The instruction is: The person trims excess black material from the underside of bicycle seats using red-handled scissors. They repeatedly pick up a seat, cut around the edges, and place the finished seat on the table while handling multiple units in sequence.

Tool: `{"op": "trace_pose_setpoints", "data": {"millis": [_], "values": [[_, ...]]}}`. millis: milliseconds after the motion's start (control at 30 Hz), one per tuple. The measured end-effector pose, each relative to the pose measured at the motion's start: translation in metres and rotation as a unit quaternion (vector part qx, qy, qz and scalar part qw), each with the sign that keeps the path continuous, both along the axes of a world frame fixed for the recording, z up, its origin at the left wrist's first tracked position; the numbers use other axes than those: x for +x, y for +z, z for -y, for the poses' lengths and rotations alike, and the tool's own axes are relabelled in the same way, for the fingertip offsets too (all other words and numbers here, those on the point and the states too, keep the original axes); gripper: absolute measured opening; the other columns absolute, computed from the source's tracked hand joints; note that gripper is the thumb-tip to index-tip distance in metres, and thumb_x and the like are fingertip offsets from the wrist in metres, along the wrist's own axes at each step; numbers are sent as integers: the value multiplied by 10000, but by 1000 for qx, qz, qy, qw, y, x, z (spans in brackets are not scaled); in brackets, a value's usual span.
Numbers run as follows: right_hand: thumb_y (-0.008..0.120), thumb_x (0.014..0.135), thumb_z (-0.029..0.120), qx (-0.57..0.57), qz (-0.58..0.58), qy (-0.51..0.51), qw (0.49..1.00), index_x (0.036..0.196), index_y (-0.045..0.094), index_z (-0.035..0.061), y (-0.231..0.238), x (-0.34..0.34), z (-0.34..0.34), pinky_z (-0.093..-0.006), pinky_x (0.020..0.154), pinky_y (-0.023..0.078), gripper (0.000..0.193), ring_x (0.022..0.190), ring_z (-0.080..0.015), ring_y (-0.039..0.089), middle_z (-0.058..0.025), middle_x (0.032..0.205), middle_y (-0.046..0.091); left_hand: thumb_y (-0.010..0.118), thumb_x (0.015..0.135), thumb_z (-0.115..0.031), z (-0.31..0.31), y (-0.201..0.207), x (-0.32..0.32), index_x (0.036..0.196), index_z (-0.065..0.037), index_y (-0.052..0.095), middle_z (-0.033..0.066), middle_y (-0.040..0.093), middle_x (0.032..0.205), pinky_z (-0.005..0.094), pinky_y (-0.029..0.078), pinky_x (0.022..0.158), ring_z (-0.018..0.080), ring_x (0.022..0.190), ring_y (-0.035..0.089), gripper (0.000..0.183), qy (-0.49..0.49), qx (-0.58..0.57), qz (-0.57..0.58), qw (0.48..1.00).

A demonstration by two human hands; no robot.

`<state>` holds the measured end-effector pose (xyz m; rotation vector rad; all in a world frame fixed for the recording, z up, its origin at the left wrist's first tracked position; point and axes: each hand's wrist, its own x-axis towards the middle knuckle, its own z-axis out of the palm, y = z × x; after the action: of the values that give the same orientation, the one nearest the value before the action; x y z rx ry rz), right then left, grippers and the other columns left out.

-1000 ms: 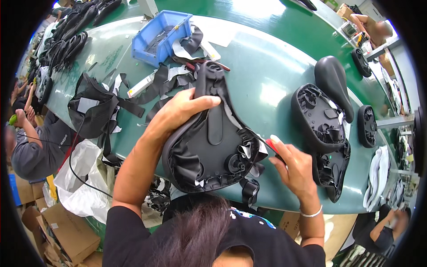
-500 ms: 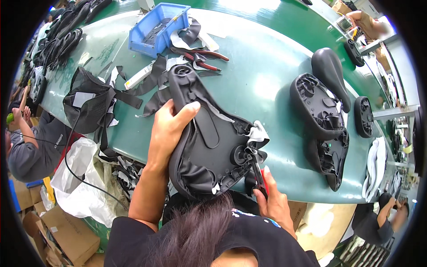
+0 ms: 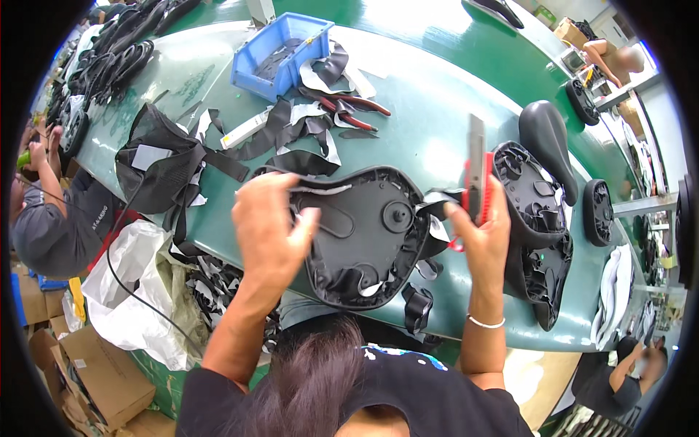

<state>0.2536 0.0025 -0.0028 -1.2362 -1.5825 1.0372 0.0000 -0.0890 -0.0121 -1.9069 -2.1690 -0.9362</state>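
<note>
A black bicycle saddle (image 3: 357,233) lies underside up on the green table in front of me, with its black cover folded in around the rim. My left hand (image 3: 269,229) is over its narrow end, slightly blurred, with thumb and fingers apart. My right hand (image 3: 484,233) grips a utility knife (image 3: 477,175) with a red handle, its grey front end pointing up. A black-and-white strip of cover material (image 3: 438,211) runs from the saddle's right rim to my right thumb; whether I pinch it is unclear. A curled black offcut (image 3: 417,307) lies at the table's near edge.
Several saddles (image 3: 535,193) are grouped at the right. A blue bin (image 3: 280,58), red-handled pliers (image 3: 353,116) and scraps lie at the back. A black mesh bag (image 3: 156,160) sits left, above a white plastic sack (image 3: 142,291). Other people work on both sides.
The saddle has come down onto the table and turned, its narrow end now to the left. My left hand has loosened its hold on it. My right hand has risen rightward with the knife.
</note>
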Motion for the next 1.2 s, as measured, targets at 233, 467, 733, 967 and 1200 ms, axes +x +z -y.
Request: {"op": "trace_pose_setpoints", "data": {"millis": [233,467,733,967,1200], "values": [[683,820,54,16,107,102,989,1361,418,38,20,18,22,-279,714,519,602,769,-175,660,-129,934,682,638,821,-208,-78,2,40,748,-25,637,124,595,688,369,395,689,279,703,542,197,-324,-81,118,935],[687,813,180,202,435,221,849,1341,505,182,12,36,17,-333,460,426,559,515,-216,560,-40,669,547,591,860,-246,-85,6,46,805,5,653,154,602,723,385,390,685,307,654,522,264,-279,-139,195,930],[655,849,244,141,515,108,839,1387,442,153,13,13,72,-377,405,387,586,429,-238,519,-66,609,506,542,951,-352,-69,21,43,890,-36,586,116,597,719,309,470,676,196,737,564,325,-335,-34,732,592],[594,886,231,101,523,116,838,1388,428,116,23,3,88,-396,401,369,541,434,-261,535,-86,590,524,516,955,-405,-85,7,9,1043,-52,620,82,668,982,288,505,662,166,781,639,378,-387,128,860,306],[590,876,227,171,534,118,819,1312,515,188,31,0,33,-392,422,375,444,442,-266,533,-56,578,534,702,645,-119,-95,-1,20,637,-67,575,62,534,638,379,383,717,249,666,497,138,-278,86,-27,956]]}}
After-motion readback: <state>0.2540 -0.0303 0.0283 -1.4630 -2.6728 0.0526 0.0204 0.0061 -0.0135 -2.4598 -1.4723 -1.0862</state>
